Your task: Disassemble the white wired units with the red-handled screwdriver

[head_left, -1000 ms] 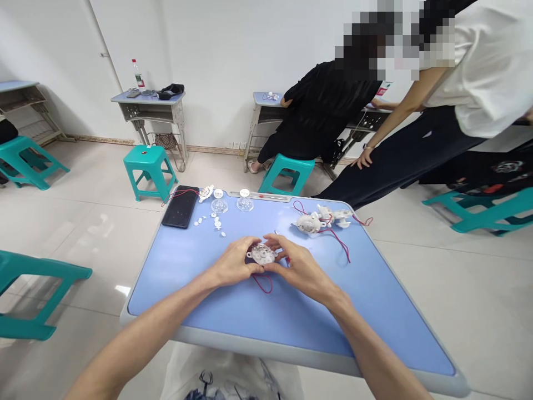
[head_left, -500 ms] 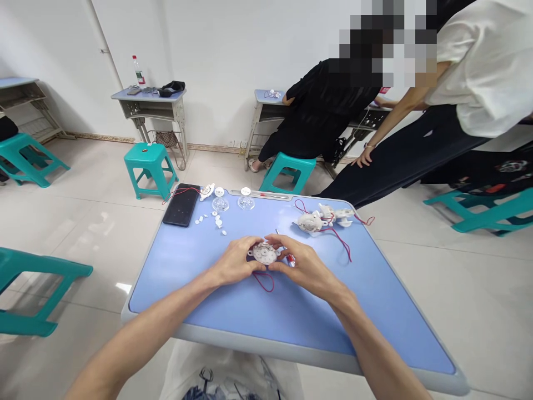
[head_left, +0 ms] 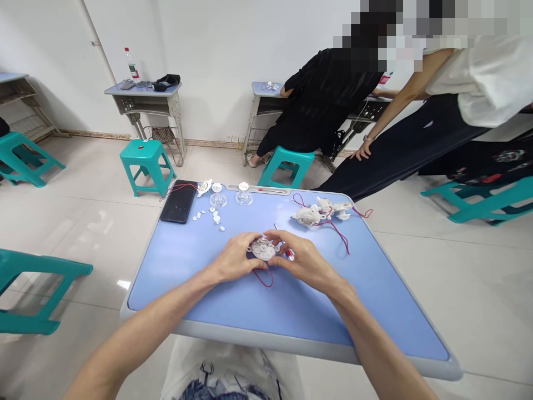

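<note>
Head view: a round white unit (head_left: pixel 264 250), face up, sits between both hands above the near-middle area of the tabletop (head_left: pixel 216 311). The left hand (head_left: pixel 238 257) has its grip pinching the unit's left edge, thumb in front, fingers behind; the right hand (head_left: pixel 302 257) pinches the right edge likewise. Contact between unit and tabletop cannot be confirmed. A red-handled tool (head_left: pixel 290 254) is partly hidden at the right hand; whether it is held cannot be told. Recommended handling: support both sides equally, level the face, confine pressure to the rim, and route the red cord loop (head_left: pixel 265 281) clear of the fingers. A black phone (head_left: pixel 179 203) and loose white pieces (head_left: pixel 216 218) lie far left; white assemblies (head_left: pixel 308 216) lie far right. Beyond, a person in black (head_left: pixel 325 94) sits on a green stool (head_left: pixel 287 162).
</note>
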Available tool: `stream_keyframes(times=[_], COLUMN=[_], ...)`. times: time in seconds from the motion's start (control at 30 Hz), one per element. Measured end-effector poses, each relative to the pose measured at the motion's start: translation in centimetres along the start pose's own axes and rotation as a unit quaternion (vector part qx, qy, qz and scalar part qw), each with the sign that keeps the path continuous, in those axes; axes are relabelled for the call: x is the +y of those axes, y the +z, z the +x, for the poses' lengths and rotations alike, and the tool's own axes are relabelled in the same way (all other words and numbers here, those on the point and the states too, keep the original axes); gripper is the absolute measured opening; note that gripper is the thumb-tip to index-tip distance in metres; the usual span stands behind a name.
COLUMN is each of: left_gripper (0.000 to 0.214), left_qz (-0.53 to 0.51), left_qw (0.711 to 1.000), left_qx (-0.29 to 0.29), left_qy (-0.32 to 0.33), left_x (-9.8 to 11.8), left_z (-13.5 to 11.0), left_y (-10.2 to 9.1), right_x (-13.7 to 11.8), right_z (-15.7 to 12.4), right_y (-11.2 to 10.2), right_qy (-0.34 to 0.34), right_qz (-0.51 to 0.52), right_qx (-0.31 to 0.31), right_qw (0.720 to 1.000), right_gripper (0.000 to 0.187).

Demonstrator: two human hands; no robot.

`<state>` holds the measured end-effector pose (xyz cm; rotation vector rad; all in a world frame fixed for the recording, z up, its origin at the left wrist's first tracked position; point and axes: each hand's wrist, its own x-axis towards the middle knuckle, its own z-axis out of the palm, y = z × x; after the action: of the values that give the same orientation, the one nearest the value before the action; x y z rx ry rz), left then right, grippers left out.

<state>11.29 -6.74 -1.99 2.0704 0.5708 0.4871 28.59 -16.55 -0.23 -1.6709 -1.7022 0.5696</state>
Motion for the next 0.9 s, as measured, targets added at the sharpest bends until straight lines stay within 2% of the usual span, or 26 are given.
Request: stream_keyframes(times=[0.23,0.53,0.9], left_gripper=[0.054,0.052,0.052], left_qz=[0.012,0.003,-0.009], left_qw=[1.0,1.0,1.0], left_qx=[-0.005,0.003,0.006], left_qy=[-0.002,-0.013,-0.008], left_x=[0.3,0.1,0.0], left_z=[0.0,0.0,0.2], left_y=[0.0,0.1,0.3], right_x=[-0.2,0.0,-0.5], right_z=[-0.2,-0.5,-0.1], right_y=[-0.5,-1.3,-1.2], right_qy=[0.01,0.007,-0.032], right_qz=[0.007,-0.009,-0.032], right_qx=[-0.009,0.015,0.029], right_qw=[1.0,1.0,0.999], right_gripper=[0.039,0.015,0.013])
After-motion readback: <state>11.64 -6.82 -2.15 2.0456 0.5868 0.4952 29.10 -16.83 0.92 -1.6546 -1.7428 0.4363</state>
